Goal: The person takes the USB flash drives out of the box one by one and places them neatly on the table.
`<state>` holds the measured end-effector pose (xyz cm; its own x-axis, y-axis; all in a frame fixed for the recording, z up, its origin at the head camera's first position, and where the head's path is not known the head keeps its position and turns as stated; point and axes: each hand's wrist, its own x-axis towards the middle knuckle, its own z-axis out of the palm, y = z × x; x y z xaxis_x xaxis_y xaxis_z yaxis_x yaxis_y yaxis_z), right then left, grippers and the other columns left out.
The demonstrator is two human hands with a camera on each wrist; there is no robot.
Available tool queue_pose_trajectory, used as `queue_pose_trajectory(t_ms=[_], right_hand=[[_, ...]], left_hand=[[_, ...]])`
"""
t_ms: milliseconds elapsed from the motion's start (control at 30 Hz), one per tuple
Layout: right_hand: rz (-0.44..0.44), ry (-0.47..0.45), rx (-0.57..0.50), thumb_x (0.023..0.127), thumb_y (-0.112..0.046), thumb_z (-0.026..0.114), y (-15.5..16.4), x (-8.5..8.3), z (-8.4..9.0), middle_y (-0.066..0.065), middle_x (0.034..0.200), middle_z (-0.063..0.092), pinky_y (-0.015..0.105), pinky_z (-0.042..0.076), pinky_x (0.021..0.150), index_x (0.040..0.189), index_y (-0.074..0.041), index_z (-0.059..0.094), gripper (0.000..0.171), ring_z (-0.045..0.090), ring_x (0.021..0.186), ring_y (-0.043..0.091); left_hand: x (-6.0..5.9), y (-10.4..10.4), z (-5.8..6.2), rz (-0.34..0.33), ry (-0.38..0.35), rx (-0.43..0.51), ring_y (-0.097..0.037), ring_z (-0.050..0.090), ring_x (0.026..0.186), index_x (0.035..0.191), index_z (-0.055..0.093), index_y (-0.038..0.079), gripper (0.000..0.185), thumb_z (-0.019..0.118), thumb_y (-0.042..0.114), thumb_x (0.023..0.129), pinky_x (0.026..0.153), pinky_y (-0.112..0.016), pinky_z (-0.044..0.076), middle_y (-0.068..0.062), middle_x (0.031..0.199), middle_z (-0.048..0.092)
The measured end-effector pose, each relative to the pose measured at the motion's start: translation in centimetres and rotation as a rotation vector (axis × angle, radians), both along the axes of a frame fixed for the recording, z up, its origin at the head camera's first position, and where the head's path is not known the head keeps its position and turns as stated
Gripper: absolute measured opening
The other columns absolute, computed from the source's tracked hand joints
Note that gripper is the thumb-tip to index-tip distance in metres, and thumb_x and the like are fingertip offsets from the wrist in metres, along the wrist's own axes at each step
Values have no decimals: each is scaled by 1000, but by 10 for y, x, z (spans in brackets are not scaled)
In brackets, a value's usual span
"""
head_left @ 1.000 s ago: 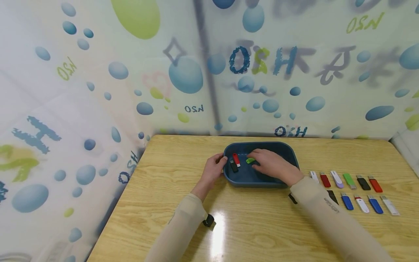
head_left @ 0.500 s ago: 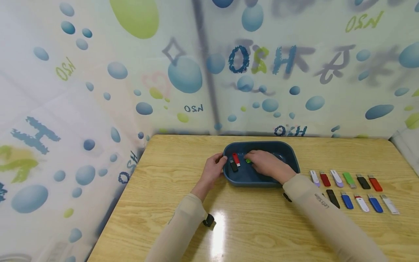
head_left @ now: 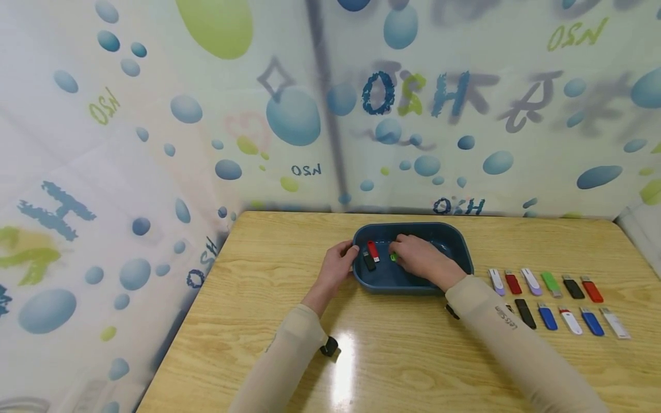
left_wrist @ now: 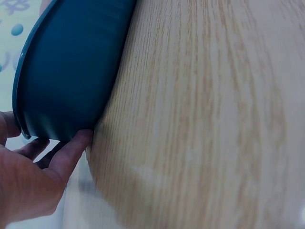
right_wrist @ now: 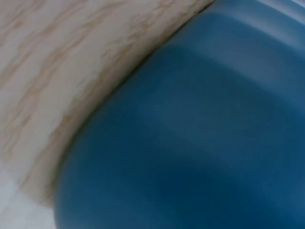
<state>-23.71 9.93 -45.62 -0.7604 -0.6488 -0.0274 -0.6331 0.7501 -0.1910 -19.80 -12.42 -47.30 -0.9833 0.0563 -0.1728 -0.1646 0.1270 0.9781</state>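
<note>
A dark blue plastic bin (head_left: 413, 288) stands on the wooden table. My left hand (head_left: 338, 267) holds its left end, thumb over the rim and fingers against the outer wall, as the left wrist view shows below the bin's side (left_wrist: 71, 71). Inside the bin, my right hand (head_left: 420, 255) pinches a green USB stick (head_left: 393, 257), mostly hidden under the fingers. To its left, a red USB stick (head_left: 372, 249) and a black USB stick (head_left: 369, 261) lie side by side on the bin floor. Only the bin's outer wall (right_wrist: 190, 133) and table fill the right wrist view.
Right of the bin, several USB sticks lie in two rows, among them a green one (head_left: 551, 284), a red one (head_left: 592, 289) and a blue one (head_left: 547, 317). A patterned curtain (head_left: 289, 189) hangs behind the table (head_left: 258, 321).
My right hand first moved left within the bin and closed over the green USB stick, then shifted slightly right with it. My left hand stays at the bin's left end.
</note>
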Motion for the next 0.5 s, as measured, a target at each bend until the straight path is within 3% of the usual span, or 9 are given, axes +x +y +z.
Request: queue_pose_trajectory(t_ms=[167, 333, 500], right_hand=[[-39, -28, -15, 98, -13, 73, 2, 3, 3, 7, 99, 64, 39, 58, 78, 115, -5, 74, 18, 63, 87, 21], [-66, -17, -138, 99, -16, 72, 10, 11, 12, 6, 102, 64, 40, 59, 79, 117, -6, 72, 20, 64, 90, 21], [-76, 10, -237, 99, -17, 72, 23, 22, 22, 6, 106, 65, 41, 58, 79, 119, -6, 71, 23, 65, 91, 22]], left_hand=[[0, 0, -2, -7, 4, 21, -37, 60, 124, 149, 51, -1, 47, 52, 24, 110, 93, -51, 59, -22, 143, 57], [-1, 0, 0, -15, -5, 24, -40, 58, 125, 150, 49, -3, 46, 50, 21, 111, 94, -54, 58, -25, 145, 55], [6, 1, 18, -28, -14, 15, -40, 58, 125, 149, 50, -6, 44, 48, 16, 111, 95, -52, 58, -27, 144, 54]])
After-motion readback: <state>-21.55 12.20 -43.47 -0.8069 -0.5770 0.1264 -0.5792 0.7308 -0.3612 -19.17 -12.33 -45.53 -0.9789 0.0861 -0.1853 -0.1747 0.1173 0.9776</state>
